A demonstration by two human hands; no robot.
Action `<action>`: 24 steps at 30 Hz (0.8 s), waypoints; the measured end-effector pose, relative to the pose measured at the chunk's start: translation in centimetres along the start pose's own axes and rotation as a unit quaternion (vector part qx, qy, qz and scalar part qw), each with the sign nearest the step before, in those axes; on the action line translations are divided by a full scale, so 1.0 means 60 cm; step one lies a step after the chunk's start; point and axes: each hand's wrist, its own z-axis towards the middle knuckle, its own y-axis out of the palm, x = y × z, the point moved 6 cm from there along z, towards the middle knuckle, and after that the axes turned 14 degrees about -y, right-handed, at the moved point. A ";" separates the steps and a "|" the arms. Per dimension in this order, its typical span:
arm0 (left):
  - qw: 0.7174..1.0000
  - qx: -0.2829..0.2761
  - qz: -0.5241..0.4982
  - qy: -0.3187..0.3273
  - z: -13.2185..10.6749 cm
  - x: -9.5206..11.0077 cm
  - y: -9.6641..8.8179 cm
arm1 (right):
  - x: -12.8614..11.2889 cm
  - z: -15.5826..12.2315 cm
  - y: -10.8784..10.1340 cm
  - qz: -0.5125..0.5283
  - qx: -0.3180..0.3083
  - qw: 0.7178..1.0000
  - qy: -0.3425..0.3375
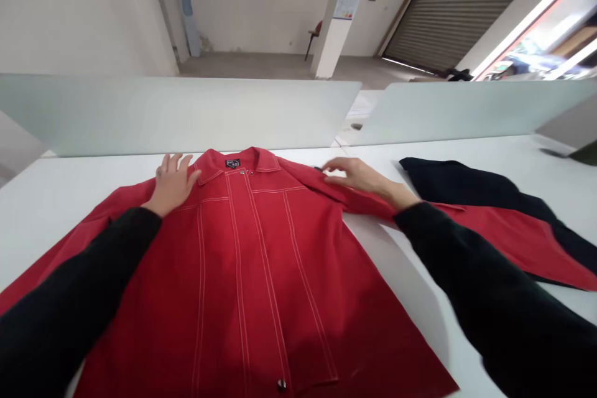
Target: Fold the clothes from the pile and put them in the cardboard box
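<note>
A red jacket (261, 249) with white stitching lies spread front side up, its collar (267, 160) toward the far edge and its sleeves out to both sides. Inside the neck is a black label (232, 163). My left hand (171, 183), a ring on one finger, rests with fingers apart at the shoulder beside the collar. At the opposite shoulder, my right hand (357, 177) is over the top of the sleeve, fingers loosely bent and thumb apart. No cloth shows pinched in either hand. My forearms cover parts of both sleeves.
The jacket lies on a white table (396, 261). To the right is a black and red garment (476, 186). Frosted panels (209, 115) stand along the table's far edge, with a cable hole (357, 127) near the gap between them. Behind are a pillar (342, 18) and a roller shutter (448, 6).
</note>
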 end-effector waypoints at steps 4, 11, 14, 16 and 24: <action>0.995 -0.035 0.075 0.050 -0.163 -0.042 -0.063 | 0.034 -0.196 -0.020 -0.096 -0.027 0.995 0.009; 0.991 -0.072 0.089 0.063 -0.401 -0.091 -0.068 | 0.069 -0.363 -0.038 -0.203 0.018 0.961 0.187; 0.984 -0.112 0.115 0.078 -0.412 -0.110 -0.069 | 0.084 -0.377 -0.103 -0.134 0.056 0.949 0.281; 0.976 -0.151 0.132 0.082 -0.407 -0.126 -0.073 | 0.091 -0.376 -0.155 -0.104 0.089 0.943 0.304; 0.976 -0.143 0.153 0.055 -0.376 -0.159 -0.087 | 0.159 -0.455 -0.221 -0.053 0.054 0.912 0.403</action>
